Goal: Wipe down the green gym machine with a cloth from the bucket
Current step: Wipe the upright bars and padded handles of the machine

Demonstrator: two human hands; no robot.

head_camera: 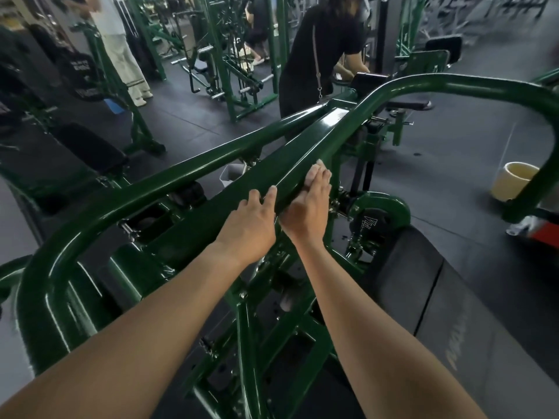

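Against side of machine's centre beam point(296, 140), cloth point(313, 172) is pressed under straight fingers of R hand point(305, 213). L hand point(249, 222) is curled over beam's top edge, just beside.

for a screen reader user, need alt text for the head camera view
A person's right hand presses a pale cloth against a gym machine's sloping green beam while the left hand grips the beam beside it. A cream bucket stands on the floor to the right.
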